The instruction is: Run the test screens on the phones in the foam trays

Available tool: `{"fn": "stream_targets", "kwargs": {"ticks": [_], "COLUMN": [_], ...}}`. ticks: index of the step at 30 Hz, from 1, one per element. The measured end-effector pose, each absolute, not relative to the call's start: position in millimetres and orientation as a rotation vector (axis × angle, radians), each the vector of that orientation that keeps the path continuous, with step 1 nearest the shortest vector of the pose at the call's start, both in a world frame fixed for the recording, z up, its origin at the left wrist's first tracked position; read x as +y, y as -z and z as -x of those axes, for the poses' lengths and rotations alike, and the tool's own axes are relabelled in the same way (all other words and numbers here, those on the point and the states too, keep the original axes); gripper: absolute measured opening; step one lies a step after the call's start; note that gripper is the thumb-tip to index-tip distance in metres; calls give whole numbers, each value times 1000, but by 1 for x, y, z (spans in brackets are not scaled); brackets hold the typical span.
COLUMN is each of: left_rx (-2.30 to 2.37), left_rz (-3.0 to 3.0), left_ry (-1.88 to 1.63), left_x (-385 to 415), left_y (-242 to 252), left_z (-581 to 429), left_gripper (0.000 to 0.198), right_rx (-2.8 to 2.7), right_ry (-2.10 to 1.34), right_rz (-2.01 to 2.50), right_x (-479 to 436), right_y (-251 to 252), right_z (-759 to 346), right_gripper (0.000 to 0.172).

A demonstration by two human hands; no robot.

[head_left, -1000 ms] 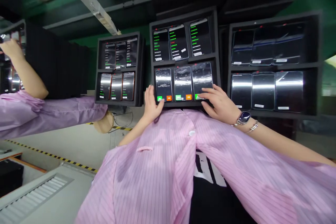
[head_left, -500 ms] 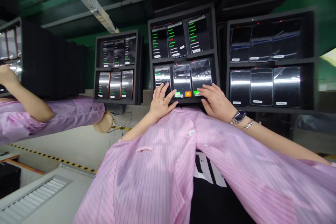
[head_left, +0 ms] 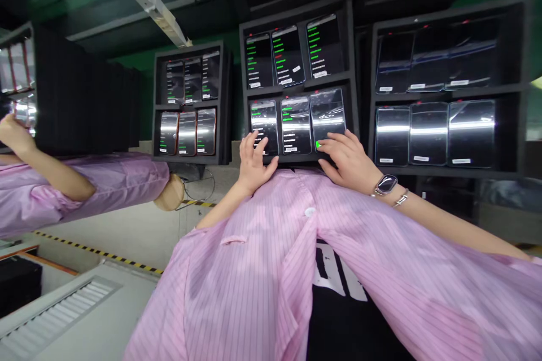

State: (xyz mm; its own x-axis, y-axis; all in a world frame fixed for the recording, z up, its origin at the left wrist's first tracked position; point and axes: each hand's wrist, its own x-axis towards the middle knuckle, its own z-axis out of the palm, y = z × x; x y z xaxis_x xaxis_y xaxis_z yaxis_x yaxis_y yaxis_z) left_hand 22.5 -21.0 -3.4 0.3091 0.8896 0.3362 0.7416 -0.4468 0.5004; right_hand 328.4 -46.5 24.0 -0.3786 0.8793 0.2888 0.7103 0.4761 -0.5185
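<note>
In front of me lies a black tray [head_left: 353, 62] with two rows of smartphones. My left hand [head_left: 254, 164] is open, its fingers spread over the lower end of the near-left phone [head_left: 265, 115]. The middle phone [head_left: 295, 124] of the near row shows green and white lines of text. My right hand [head_left: 348, 159] is open too, with fingertips at a green button on the near-right phone [head_left: 328, 110]; whether they touch the glass I cannot tell. A watch [head_left: 386, 184] and a bracelet [head_left: 400, 198] are on my right wrist.
On the right stands another black tray [head_left: 510, 90] of dark-screened phones. A smaller tray [head_left: 156, 108] of phones is on the left. Beyond it a co-worker's hand [head_left: 17, 134] reaches to a tray at the far left. A pale metal bar [head_left: 146, 0] slants overhead.
The middle near phone has gone from green and orange buttons to lines of text. My left hand has shifted slightly left, off that phone; my right fingers remain by the green button.
</note>
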Motion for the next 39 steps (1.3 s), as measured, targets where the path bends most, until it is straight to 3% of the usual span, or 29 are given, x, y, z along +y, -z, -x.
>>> {"fn": "stream_targets", "kwargs": {"ticks": [9, 21, 31, 39], "left_rx": [1598, 1626, 1692, 1740], "left_rz": [-2125, -2039, -1977, -1930], "left_ry": [-761, -691, -622, -463], "left_x": [-35, -8, 5, 6], "left_y": [-3, -18, -9, -18], "left_z": [-2, -9, -14, -15], "left_gripper": [75, 71, 88, 83], "right_rx": [-2275, -2320, -2331, -2322], "right_ry": [-305, -459, -476, -439], "right_rz": [1334, 1268, 1252, 1207], "right_x": [-48, -37, -24, -21], "right_y": [-25, -26, -20, -10], "right_z": [-318, -290, -272, -266], "right_gripper": [26, 34, 40, 43]}}
